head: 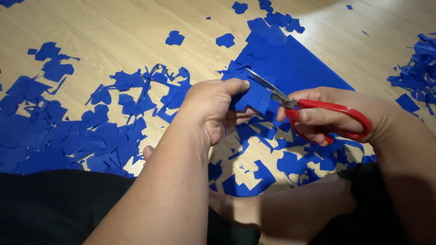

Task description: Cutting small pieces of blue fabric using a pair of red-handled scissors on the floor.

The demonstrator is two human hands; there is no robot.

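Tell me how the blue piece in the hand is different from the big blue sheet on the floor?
The held piece is small with jagged, notched edges; the big sheet is much larger with long straight edges. The held piece is pinched up in the left hand, with the scissors in the right hand cutting at it; the big sheet lies flat on the wooden floor, with scraps on it. Both are the same deep blue.

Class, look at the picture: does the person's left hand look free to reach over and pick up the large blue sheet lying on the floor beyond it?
Probably not as things stand. The left hand is already pinching a small blue paper piece that the red-handled scissors are cutting. The large blue sheet lies uncovered just beyond, so the path itself looks open.
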